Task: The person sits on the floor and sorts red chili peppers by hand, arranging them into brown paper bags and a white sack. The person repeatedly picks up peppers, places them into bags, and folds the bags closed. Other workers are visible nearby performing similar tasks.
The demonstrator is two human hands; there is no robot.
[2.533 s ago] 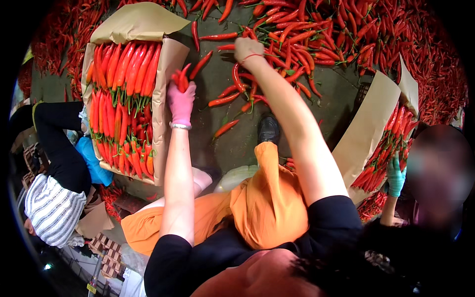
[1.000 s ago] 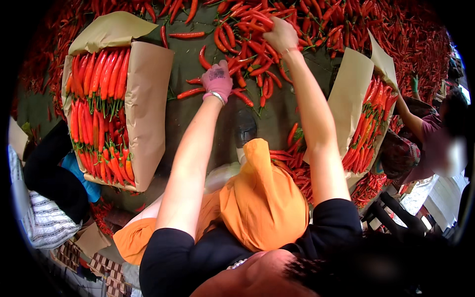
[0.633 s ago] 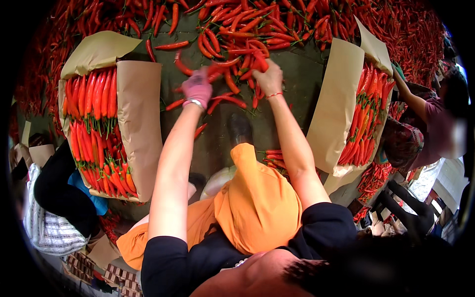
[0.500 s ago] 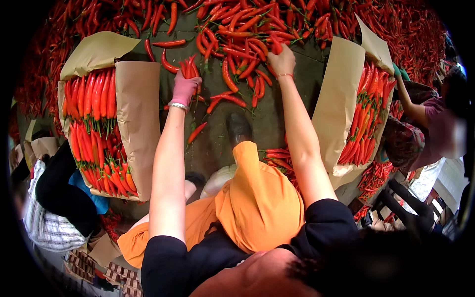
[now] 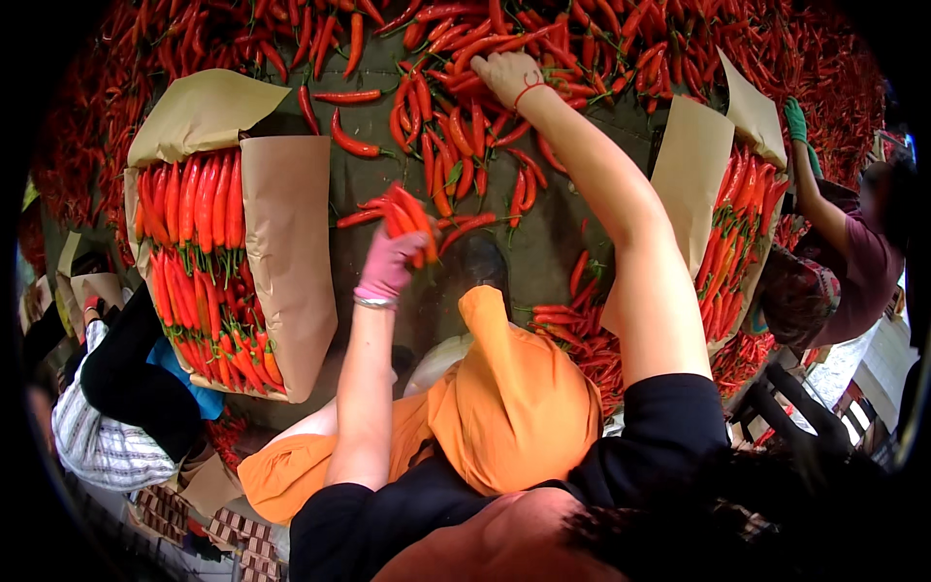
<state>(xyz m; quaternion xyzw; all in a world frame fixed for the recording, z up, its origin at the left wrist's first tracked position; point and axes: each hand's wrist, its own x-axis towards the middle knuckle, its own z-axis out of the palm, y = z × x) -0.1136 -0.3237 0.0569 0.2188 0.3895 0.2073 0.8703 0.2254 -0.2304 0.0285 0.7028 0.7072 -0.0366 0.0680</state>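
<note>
My left hand (image 5: 391,260), in a pink glove, is closed round several red chili peppers (image 5: 407,211) above the dark floor, a little blurred by motion. Bare, with a thin red band at its wrist, my right hand (image 5: 509,78) reaches over the loose heap of red chilies (image 5: 464,134). Its fingers curl down onto chilies there, and the fingertips are partly hidden. To the left stands an open brown paper-lined box (image 5: 289,252), packed with neat rows of chilies. A similar filled box (image 5: 690,155) is on the right.
Red chilies spread across the far floor, with a smaller heap (image 5: 574,325) beside my orange-covered knee (image 5: 519,388). A person with a green glove (image 5: 795,121) works at the far right. Another person in a striped garment (image 5: 107,427) is at the left.
My left hand has drawn nearer to me and slightly right with its chilies. My right hand has moved left and farther over the heap. The whole view has shifted slightly.
</note>
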